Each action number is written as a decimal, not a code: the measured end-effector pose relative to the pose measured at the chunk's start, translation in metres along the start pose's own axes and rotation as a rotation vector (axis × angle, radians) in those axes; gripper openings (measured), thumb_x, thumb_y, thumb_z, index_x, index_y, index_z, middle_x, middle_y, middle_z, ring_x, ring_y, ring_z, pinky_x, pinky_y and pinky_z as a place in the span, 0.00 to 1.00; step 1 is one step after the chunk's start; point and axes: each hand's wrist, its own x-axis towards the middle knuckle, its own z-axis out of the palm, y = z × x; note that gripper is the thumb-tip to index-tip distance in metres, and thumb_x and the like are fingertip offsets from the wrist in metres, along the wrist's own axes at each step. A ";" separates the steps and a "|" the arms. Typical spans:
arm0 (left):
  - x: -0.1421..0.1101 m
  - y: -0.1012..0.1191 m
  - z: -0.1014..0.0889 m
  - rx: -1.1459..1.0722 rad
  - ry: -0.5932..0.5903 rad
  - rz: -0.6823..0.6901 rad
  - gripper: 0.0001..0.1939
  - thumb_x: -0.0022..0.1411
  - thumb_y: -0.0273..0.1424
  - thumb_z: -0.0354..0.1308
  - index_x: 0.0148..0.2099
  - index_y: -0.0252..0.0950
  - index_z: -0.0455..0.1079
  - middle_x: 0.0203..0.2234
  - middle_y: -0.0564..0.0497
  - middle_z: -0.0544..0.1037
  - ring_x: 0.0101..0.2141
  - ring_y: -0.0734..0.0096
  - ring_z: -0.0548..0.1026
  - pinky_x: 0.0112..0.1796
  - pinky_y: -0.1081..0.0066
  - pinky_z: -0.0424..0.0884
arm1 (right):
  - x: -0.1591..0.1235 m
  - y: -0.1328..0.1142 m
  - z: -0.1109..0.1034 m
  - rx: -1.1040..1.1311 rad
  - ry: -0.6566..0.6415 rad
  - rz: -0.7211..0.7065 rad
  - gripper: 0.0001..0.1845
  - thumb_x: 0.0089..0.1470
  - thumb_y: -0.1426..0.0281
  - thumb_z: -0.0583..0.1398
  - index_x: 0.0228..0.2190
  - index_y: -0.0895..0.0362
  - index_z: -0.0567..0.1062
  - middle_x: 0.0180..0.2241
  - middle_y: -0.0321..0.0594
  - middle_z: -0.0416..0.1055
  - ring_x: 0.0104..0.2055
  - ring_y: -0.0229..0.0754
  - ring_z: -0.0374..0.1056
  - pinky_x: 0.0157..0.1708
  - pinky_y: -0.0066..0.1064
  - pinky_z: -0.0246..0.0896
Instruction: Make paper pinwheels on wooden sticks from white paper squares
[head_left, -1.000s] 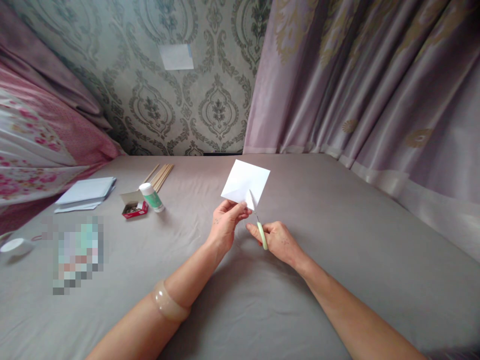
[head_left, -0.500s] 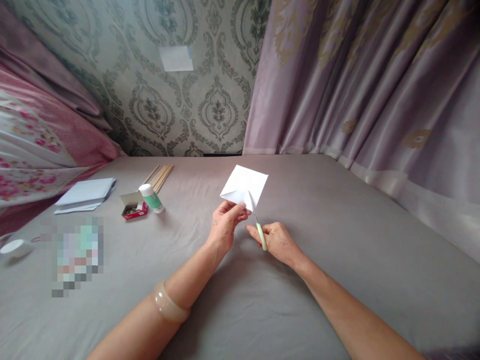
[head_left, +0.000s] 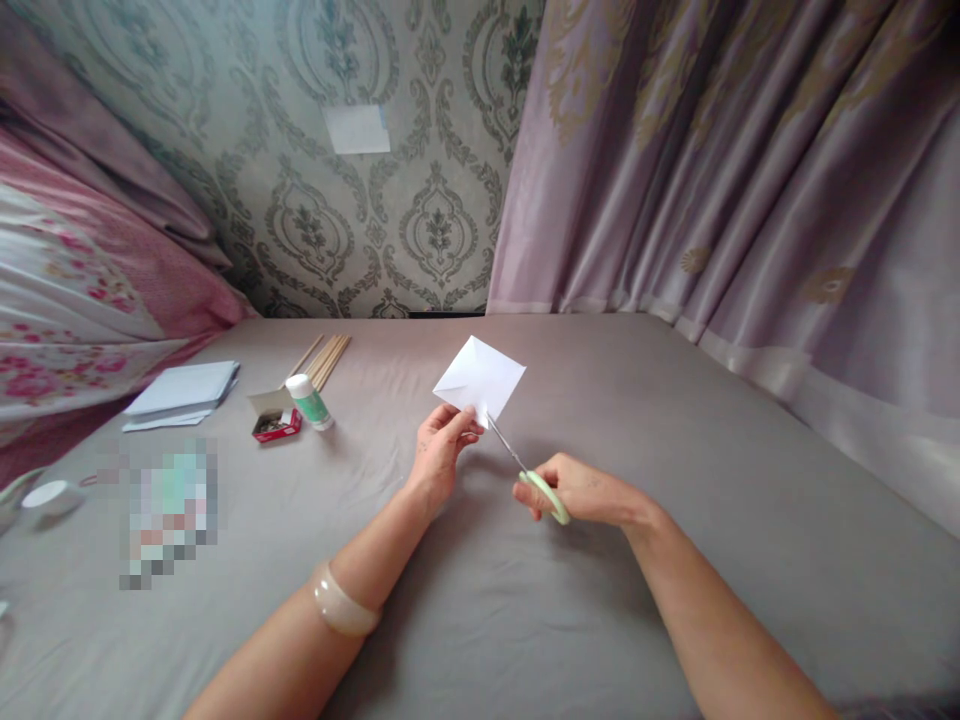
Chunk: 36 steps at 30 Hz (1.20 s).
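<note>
My left hand [head_left: 444, 445] pinches the lower left edge of a white square of paper [head_left: 484, 375], held up with one corner towards me. Crease lines show on the sheet. In my right hand [head_left: 574, 487] is a pair of scissors [head_left: 545, 496] with pale green handles, thumb and fingers around the grips. The blade tips touch the paper at its near corner, close to my left fingertips. Whether the blades have paper between them is too small to tell.
On the grey cloth [head_left: 675, 600] at the left stand a green and white glue bottle [head_left: 310, 402] and a small red box [head_left: 276, 426] of small items. Wooden sticks [head_left: 330, 362], stacked paper [head_left: 182, 392], a white round object [head_left: 51, 497] and a blurred-out patch [head_left: 171, 510] lie around them.
My right hand has drawn the scissors back to the right and towards me, from the middle of the paper to its near corner. My left hand and the paper have shifted slightly left.
</note>
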 end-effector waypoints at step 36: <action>0.013 -0.015 -0.030 1.004 0.061 0.159 0.10 0.55 0.31 0.58 0.38 0.34 0.76 0.20 0.52 0.76 0.21 0.73 0.71 0.26 0.75 0.63 | -0.024 0.074 -0.074 -0.591 0.571 0.731 0.25 0.48 0.49 0.58 0.27 0.58 0.80 0.28 0.52 0.77 0.33 0.50 0.74 0.27 0.32 0.58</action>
